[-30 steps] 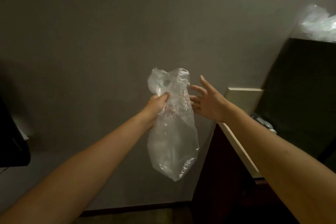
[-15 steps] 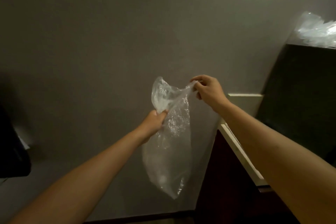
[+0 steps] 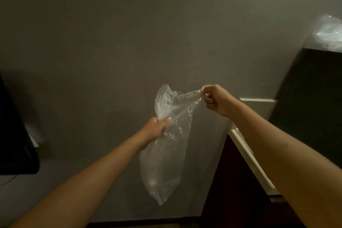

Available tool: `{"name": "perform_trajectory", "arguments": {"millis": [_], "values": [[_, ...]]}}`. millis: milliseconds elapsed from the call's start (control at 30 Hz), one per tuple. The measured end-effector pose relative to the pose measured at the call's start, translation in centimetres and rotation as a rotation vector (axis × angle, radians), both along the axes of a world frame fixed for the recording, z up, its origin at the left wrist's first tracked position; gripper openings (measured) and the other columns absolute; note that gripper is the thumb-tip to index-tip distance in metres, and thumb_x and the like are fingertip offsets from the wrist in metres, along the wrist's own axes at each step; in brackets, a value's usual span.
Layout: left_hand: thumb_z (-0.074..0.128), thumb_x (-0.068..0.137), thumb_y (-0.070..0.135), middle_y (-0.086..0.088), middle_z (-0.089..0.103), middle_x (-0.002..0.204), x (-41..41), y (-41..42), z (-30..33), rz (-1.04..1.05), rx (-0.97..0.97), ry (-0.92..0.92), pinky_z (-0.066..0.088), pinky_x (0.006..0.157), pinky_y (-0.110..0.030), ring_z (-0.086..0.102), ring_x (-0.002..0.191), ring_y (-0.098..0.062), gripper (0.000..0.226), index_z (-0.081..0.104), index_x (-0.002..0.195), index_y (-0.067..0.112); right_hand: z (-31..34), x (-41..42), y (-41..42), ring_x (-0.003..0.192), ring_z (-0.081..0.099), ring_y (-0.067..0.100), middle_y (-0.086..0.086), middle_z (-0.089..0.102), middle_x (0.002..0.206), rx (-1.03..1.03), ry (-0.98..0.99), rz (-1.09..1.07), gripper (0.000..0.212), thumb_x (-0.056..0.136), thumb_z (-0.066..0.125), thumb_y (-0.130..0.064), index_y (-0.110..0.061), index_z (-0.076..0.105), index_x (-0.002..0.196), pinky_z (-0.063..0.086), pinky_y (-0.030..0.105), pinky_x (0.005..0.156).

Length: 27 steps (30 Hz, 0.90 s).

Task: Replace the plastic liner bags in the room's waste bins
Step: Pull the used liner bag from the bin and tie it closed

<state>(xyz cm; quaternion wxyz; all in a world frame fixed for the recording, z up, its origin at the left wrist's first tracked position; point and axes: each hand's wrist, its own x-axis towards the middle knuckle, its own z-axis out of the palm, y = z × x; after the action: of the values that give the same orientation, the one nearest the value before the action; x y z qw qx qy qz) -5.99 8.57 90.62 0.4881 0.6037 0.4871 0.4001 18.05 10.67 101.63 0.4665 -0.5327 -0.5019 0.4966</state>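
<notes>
The clear liner bag (image 3: 166,146) hangs in mid-air before the wall, long axis near vertical, the left hand (image 3: 157,129) clenched round its neck while the right hand (image 3: 215,100) pinches what looks like the mouth's rim, drawn taut up and rightward.

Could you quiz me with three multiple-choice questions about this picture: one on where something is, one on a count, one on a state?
1. Where is the crumpled plastic pile?
A. top right, on the dark unit
B. on the floor
C. in the left hand

2. How many hands hold the clear bag?
A. none
B. one
C. two

3. How is the bag's body?
A. hanging in the air
B. folded flat
C. inside a bin

Answers:
1 A: it sits atop the dark unit.
2 C: the left hand grips its neck; the right hand pinches its edge.
3 A: it hangs below the left hand.
</notes>
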Motion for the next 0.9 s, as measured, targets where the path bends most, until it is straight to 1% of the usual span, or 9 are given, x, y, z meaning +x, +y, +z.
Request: {"name": "perform_trajectory", "arguments": {"millis": [133, 200, 300, 433, 533, 633, 700, 800, 900], "values": [[0.064, 0.081, 0.064, -0.022, 0.073, 0.101, -0.4, 0.5, -0.2, -0.003, -0.020, -0.041, 0.056, 0.090, -0.055, 0.070, 0.089, -0.032, 0.067, 0.070, 0.110, 0.004, -0.7, -1.0, 0.7, 0.048, 0.044, 0.007, -0.004, 0.051, 0.060, -0.066, 0.282, -0.112, 0.012, 0.092, 0.054, -0.010, -0.018, 0.055, 0.083, 0.033, 0.018, 0.043], [0.064, 0.077, 0.071, -0.019, 0.074, 0.105, -0.4, 0.8, -0.1, 0.041, -0.034, -0.055, 0.057, 0.090, -0.055, 0.072, 0.095, -0.034, 0.070, 0.070, 0.112, 0.010, -1.1, -1.6, 0.7, 0.075, 0.068, 0.016, 0.002, 0.067, 0.091, -0.021, 0.468, -0.163, 0.017, 0.097, 0.059, -0.019, -0.012, 0.058, 0.112, 0.056, 0.025, 0.060], [0.060, 0.084, 0.069, -0.014, 0.069, 0.109, -0.4, 1.2, 0.6, 0.134, -0.092, -0.140, 0.054, 0.095, -0.053, 0.069, 0.102, -0.031, 0.070, 0.060, 0.119, 0.008, -2.7, -1.9, -0.1, 0.120, 0.057, 0.033, 0.000, 0.049, 0.135, 0.013, 0.158, 0.012, 0.073, 0.088, 0.072, -0.046, -0.035, 0.031, 0.148, 0.054, 0.045, 0.098], [0.050, 0.100, 0.045, -0.013, 0.072, 0.098, 0.8, 0.4, 4.2, 0.191, -0.089, -0.256, 0.058, 0.088, -0.046, 0.071, 0.089, -0.028, 0.040, 0.063, 0.111, 0.009, -5.4, -3.3, -2.7, 0.136, 0.042, 0.016, -0.010, 0.036, 0.155, -0.168, -0.271, 0.442, 0.107, 0.069, 0.081, -0.061, -0.045, 0.018, 0.154, 0.033, 0.044, 0.116], [0.052, 0.096, 0.044, -0.013, 0.072, 0.109, 2.3, 0.2, 6.6, 0.144, -0.117, -0.299, 0.057, 0.092, -0.046, 0.070, 0.098, -0.029, 0.037, 0.066, 0.111, 0.012, -7.0, -5.8, -4.6, 0.133, 0.048, 0.005, -0.018, 0.048, 0.147, -0.090, -0.399, 0.651, 0.083, 0.083, 0.078, -0.041, -0.046, 0.029, 0.150, 0.037, 0.032, 0.111], [0.055, 0.097, 0.037, -0.007, 0.073, 0.108, 3.9, -0.2, 8.3, 0.101, -0.116, -0.381, 0.056, 0.094, -0.041, 0.069, 0.102, -0.023, 0.030, 0.070, 0.105, 0.012, -7.8, -7.6, -5.1, 0.111, 0.065, 0.007, -0.004, 0.066, 0.119, 0.158, -0.325, 0.515, 0.041, 0.093, 0.069, -0.010, -0.026, 0.058, 0.129, 0.054, 0.023, 0.091], [0.055, 0.099, 0.037, -0.013, 0.073, 0.113, 4.2, -0.1, 8.7, 0.068, -0.081, -0.366, 0.054, 0.098, -0.042, 0.069, 0.106, -0.027, 0.033, 0.071, 0.108, 0.010, -7.7, -7.5, -4.8, 0.109, 0.066, 0.005, -0.001, 0.066, 0.118, 0.273, -0.199, 0.426, 0.036, 0.097, 0.059, 0.002, -0.018, 0.059, 0.126, 0.054, 0.019, 0.086], [0.054, 0.099, 0.047, -0.013, 0.072, 0.119, 2.3, -0.3, 9.4, -0.076, -0.002, -0.333, 0.054, 0.100, -0.041, 0.069, 0.110, -0.027, 0.047, 0.066, 0.123, 0.008, -6.9, -6.8, -4.5, 0.109, 0.065, 0.001, -0.004, 0.066, 0.120, 0.309, -0.180, 0.388, 0.030, 0.097, 0.063, -0.021, -0.015, 0.059, 0.127, 0.050, 0.023, 0.090], [0.057, 0.087, 0.070, 0.003, 0.064, 0.134, -1.3, 0.2, 8.4, -0.226, 0.097, -0.077, 0.041, 0.112, -0.039, 0.061, 0.124, -0.014, 0.070, 0.057, 0.138, 0.022, -6.4, -5.6, -3.2, 0.110, 0.065, 0.010, 0.004, 0.064, 0.119, 0.432, -0.321, 0.313, 0.073, 0.078, 0.068, -0.066, -0.009, 0.058, 0.123, 0.052, 0.024, 0.093]]}}
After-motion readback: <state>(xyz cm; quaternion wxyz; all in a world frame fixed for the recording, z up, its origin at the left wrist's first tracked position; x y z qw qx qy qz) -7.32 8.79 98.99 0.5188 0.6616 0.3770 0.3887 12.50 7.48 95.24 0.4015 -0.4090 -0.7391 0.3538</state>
